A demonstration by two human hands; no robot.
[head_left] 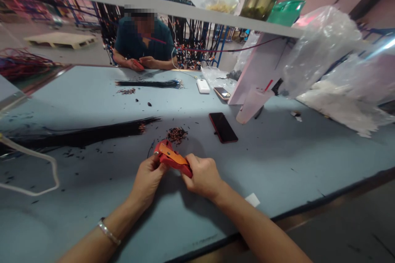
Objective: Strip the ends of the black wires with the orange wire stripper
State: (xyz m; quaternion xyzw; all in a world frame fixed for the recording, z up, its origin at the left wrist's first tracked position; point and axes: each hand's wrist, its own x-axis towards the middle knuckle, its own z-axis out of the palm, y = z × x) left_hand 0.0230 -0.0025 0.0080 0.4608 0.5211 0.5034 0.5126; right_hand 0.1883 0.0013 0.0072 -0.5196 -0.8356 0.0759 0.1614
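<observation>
A red and orange wire stripper is in my right hand, whose fingers are wrapped round its handles. My left hand is pinched together right at the jaw end of the tool. A thin black wire shows at its fingertips; the wire's end at the jaws is hidden. Just beyond the tool lies a small heap of copper-coloured and black scraps. To the left a long bundle of black wires lies on the table, its copper ends pointing toward the heap.
A phone and a cup with a red straw stand right of the scraps. Across the table a person holds a red tool near another wire bundle. A shelf spans overhead. A white cord loops at left.
</observation>
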